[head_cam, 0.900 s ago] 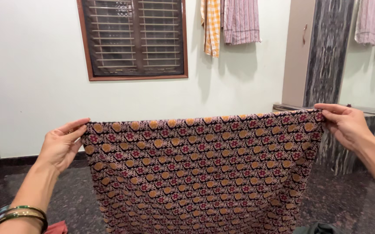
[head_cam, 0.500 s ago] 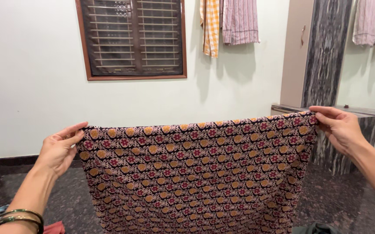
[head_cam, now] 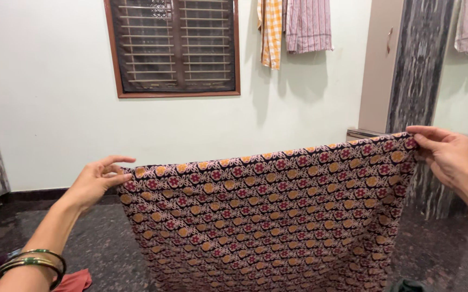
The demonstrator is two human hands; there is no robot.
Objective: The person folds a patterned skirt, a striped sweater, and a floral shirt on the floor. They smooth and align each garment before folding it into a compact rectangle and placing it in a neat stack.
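I hold a patterned cloth (head_cam: 266, 216) stretched out in front of me; it is dark with red flowers and orange dots. My left hand (head_cam: 96, 181) pinches its upper left corner. My right hand (head_cam: 447, 154) grips the upper right corner, which sits higher than the left one. The cloth hangs down flat past the bottom of the view. Green and gold bangles (head_cam: 31, 265) circle my left wrist.
A barred window (head_cam: 173, 46) is set in the white wall ahead. Checked and striped cloths (head_cam: 293, 27) hang on the wall at upper right. A marble-faced pillar (head_cam: 418, 70) stands at right. Red fabric (head_cam: 71, 281) lies on the dark speckled floor at lower left.
Both hands and the cloth have lowered in view. The left corner has dropped more than the right, so the top edge now slants.
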